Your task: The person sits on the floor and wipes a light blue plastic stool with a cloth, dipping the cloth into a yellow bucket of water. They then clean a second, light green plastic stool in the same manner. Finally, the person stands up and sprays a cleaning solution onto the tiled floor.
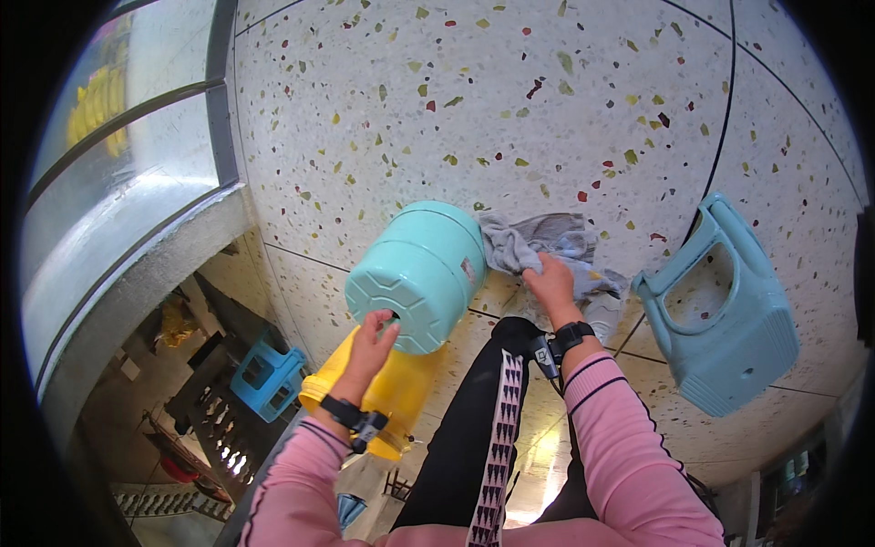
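A turquoise round plastic container [417, 267], perhaps a bucket or a drum stool, is tilted so its ribbed end with a central hole faces me. A small label is on its side. My left hand [372, 342] is at that end, fingertips by the hole and thumb apart; whether a finger is in the hole cannot be told. In my right hand [552, 284] is a bunched grey cloth [540, 239], lying partly on the floor beside the container. Behind the container and my left wrist is a yellow plastic bucket [403, 390], partly hidden.
A blue plastic stool [731, 342] lies tipped over on the right. A smaller blue stool [270, 379] stands farther off at left. Glass panels in a dark frame [222, 130] rise from a ledge at upper left. Speckled terrazzo tiles [478, 123] cover the floor.
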Available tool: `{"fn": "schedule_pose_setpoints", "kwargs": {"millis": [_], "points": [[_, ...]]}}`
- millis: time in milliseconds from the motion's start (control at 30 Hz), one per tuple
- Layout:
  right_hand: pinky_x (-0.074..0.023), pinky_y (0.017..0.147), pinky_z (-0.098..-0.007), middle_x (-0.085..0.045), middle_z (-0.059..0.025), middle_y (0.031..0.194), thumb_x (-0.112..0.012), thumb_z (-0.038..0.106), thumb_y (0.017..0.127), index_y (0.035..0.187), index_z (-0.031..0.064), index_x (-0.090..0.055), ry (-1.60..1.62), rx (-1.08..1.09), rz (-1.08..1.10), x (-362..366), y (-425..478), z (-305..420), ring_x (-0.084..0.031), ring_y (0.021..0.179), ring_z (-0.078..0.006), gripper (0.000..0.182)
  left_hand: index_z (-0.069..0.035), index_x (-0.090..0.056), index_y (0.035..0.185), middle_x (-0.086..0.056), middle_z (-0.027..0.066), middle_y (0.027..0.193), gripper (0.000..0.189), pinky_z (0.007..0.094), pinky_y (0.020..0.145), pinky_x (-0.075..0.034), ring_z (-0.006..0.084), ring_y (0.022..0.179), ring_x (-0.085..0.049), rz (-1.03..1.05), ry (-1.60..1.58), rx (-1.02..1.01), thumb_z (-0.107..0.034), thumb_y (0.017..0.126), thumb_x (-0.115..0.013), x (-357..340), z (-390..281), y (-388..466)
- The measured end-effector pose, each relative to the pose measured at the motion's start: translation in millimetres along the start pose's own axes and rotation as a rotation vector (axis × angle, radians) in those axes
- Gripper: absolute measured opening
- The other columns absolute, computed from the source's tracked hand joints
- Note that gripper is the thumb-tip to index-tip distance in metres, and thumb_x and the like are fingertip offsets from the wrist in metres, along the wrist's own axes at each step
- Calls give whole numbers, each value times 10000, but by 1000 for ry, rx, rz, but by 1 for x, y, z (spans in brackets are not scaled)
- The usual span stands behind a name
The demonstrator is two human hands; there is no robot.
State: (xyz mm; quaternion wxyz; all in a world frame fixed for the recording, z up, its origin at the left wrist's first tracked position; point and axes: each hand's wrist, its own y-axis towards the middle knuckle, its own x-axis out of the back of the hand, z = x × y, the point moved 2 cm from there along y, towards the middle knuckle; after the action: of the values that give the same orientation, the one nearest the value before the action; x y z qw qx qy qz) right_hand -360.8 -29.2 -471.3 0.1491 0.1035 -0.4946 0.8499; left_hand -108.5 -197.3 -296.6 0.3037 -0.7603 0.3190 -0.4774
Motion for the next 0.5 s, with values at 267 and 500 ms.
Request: {"fn": "schedule_pose_setpoints", "kwargs": {"millis": [267, 500], "points": [[-418, 830, -349, -571, -151, 994, -603, 211, 720, 987, 26, -581, 654, 270, 84, 40, -60, 27, -542, 926, -296, 325, -83, -401, 1110, -517, 102, 907, 568, 382, 750, -368, 258, 891, -488, -264, 312, -116, -277, 675, -710, -43, -10, -6], [-416, 852, -373, -553, -146, 1014, -654, 180, 691, 878, 64, -620, 250, 937, 107, 77, -161, 173, -526, 953, -329, 222, -85, -465, 1039, -524, 33, 837, 332, 245, 643, -389, 144, 712, -491, -503, -349, -138, -252, 793, -614, 47, -130, -80]]}}
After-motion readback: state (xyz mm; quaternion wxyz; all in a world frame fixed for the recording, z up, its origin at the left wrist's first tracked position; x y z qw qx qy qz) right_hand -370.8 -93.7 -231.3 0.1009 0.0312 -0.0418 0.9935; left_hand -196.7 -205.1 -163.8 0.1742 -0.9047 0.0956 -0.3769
